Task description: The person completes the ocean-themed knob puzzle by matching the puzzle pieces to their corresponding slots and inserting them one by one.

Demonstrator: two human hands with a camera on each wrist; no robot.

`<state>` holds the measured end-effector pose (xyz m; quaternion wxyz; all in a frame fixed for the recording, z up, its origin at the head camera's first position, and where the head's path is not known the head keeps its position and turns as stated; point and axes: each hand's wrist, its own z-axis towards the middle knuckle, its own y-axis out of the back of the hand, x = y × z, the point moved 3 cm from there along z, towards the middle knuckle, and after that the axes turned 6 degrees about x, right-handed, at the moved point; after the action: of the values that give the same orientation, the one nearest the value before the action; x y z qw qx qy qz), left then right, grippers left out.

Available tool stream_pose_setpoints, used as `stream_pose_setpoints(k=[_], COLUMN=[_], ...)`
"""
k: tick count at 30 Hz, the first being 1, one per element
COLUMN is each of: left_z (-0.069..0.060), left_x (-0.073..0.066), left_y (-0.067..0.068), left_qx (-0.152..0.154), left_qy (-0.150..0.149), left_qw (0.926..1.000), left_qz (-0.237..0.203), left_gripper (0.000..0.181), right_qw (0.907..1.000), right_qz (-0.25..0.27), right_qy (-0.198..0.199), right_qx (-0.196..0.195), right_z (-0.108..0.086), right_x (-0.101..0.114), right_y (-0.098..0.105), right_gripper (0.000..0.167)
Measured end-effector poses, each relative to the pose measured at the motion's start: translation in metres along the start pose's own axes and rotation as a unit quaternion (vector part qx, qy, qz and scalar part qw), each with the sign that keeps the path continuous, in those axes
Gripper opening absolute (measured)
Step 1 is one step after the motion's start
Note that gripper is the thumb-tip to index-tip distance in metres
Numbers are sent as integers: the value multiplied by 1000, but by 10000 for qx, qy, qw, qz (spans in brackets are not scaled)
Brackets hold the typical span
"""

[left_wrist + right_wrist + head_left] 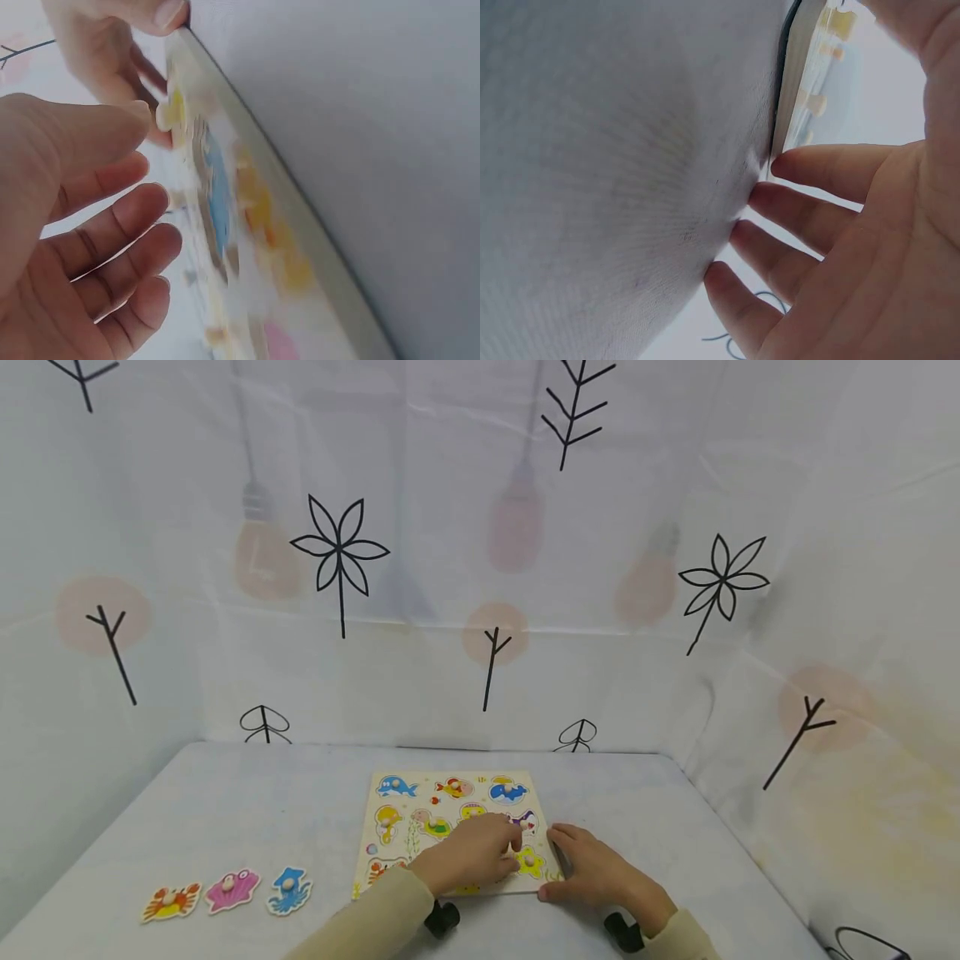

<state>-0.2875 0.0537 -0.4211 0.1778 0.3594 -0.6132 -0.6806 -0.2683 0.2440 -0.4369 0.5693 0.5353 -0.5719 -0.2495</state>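
A cream wooden peg puzzle board point(450, 891) with knobbed sea-animal pieces lies on the table. Over its lower middle hovers my left hand point(471, 853), with nothing seen between its loosely bent fingers. In the left wrist view that hand's thumb point(105, 135) is close to the knob of a yellow piece point(171, 112), which is the yellow star point(530, 862) in the head view. My right hand point(600, 870) rests at the board's right edge, its thumb by the near corner. In the right wrist view its fingertips point(786, 163) touch the board's side and the table.
Left of the board, three loose pieces lie on the white table point(247, 810): an orange crab point(171, 903), a pink shell-like piece point(232, 891) and a blue octopus-like piece point(288, 891). A patterned curtain point(420, 677) stands behind and at both sides.
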Motion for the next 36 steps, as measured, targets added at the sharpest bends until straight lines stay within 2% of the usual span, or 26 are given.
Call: stream_pose_setpoints(k=[7, 14, 21, 29, 36], left_z=[-36, -70, -104, -143, -171], left_x=[17, 32, 53, 84, 113], left_y=[11, 24, 31, 38, 33], left_qx=[-274, -550, -889, -944, -948], left_qy=[10, 178, 128, 605, 1366], left_qw=[9996, 9983, 9959, 9937, 9861], left_qz=[-6, 72, 101, 41, 34], left_gripper=[16, 15, 14, 15, 17], right_qw=[9999, 9996, 9995, 9994, 9995], right_qz=[-47, -39, -11, -6, -60], right_qy=[-95, -265, -292, -319, -312], right_qx=[-10, 20, 85, 93, 36], right_z=[0, 0, 1, 4, 3], right_x=[0, 2, 1, -2, -1], right_y=[-1, 0, 0, -4, -3], right_gripper=[99, 99, 100, 101, 101])
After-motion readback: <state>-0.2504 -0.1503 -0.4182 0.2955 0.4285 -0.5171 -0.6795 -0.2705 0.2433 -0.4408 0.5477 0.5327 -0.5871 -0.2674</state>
